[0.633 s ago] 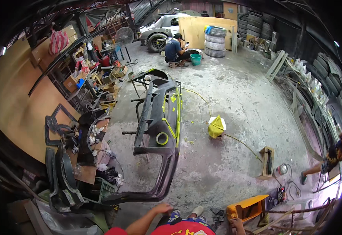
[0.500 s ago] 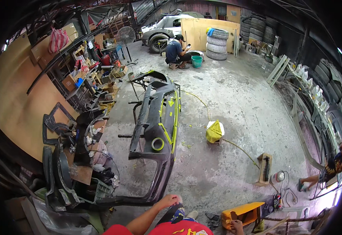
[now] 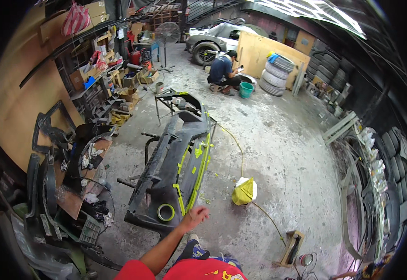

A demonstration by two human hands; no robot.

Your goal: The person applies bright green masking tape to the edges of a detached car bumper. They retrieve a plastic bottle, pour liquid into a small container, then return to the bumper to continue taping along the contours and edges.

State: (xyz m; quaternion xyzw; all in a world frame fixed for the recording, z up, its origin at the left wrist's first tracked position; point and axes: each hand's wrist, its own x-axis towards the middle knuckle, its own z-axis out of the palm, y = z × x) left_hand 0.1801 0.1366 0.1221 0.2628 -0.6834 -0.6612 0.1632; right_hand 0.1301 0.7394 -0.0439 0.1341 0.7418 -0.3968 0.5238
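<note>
My left hand (image 3: 195, 218) reaches out in front of me, beside the near right end of a black car bumper (image 3: 168, 191). Its fingers are loosely bent and a little apart, and nothing shows in them. The bumper rests raised on a stand, with strips of yellow-green masking tape (image 3: 205, 161) along its right edge. A roll of masking tape (image 3: 165, 213) lies on its near end, close to my left hand. My right hand is out of the picture.
A stool with a yellow cloth (image 3: 244, 192) stands right of the bumper, with a hose (image 3: 271, 223) by it. A wooden box frame (image 3: 291, 247) is at the near right. Loose black car parts (image 3: 49, 186) crowd the left. A person (image 3: 222, 74) crouches by a green bucket (image 3: 246, 90).
My left hand has moved forward beside the bumper's near end. The view has shifted right and forward. My right hand, earlier holding a brown flat piece by an orange container, has left the picture.
</note>
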